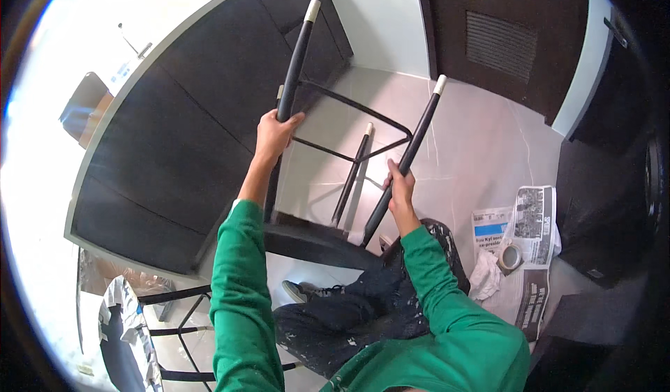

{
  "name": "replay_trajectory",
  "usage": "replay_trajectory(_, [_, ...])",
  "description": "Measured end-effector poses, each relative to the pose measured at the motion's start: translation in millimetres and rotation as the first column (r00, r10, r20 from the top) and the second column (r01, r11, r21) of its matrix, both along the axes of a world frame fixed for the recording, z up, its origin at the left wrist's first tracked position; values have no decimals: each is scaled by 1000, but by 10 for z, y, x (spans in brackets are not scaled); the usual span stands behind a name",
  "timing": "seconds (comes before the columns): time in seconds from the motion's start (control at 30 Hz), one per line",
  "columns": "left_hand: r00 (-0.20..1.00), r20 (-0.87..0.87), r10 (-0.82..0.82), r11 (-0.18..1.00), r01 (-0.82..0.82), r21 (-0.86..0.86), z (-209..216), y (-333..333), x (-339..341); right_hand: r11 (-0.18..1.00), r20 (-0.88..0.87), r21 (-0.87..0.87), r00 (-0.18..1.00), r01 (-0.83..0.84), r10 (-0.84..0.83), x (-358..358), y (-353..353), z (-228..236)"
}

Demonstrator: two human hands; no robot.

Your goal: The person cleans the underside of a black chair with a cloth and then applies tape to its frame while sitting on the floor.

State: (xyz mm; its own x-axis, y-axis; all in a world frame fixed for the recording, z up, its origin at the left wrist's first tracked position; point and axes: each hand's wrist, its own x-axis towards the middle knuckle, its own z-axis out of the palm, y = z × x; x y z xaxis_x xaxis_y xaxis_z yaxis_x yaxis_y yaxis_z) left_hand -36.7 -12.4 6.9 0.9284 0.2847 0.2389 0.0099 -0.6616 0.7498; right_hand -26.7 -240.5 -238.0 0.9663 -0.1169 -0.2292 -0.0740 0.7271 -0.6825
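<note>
A black stool [317, 244] is tipped over in front of me, its dark seat near my lap and its legs pointing away and up. The leg tips are cream-coloured, and thin black rungs join the legs. My left hand [274, 137] is wrapped round the left leg about midway along. Lower down on the right leg, my right hand [400, 188] grips it with bent fingers. Something pale, perhaps paper or tape, shows at the seat edge by the base of the right leg.
Dark cabinets [167, 127] under a white counter line the left. A second stool [143, 319], its seat edged with paper, lies lower left. On the right, newspaper [536, 217] holds a tape roll [510, 257] and crumpled white paper [486, 276]. A brown door [453, 15] stands beyond.
</note>
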Motion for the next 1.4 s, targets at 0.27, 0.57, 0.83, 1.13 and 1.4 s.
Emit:
replay_trajectory(0.27, [941, 291, 175, 980, -139, -142, 243, 250, -1315, 999, 322, -47, 947, 4, 12, -562, 125, 769])
replay_trajectory(0.57, [611, 603, 512, 843, -224, -489, -831, 687, -2124, 952, 527, -298, 844, 76, 97, -613, 596, 889])
replay_trajectory(0.83, [484, 647, 589, 803, -260, -537, -1554, 549, -2213, 917, 597, -376, 792, 132, 131, -408, 671, 496])
replay_trajectory(1.13, [458, 556, 693, 704, -261, -661, -2027, 443, -2382, 941, 525, -324, 846, 95, 96, -483, 674, 94])
replay_trajectory(1.4, [564, 476, 675, 671, -203, -713, -2692, 332, -2711, 919, 422, -358, 907, 166, 1, -571, 718, -119])
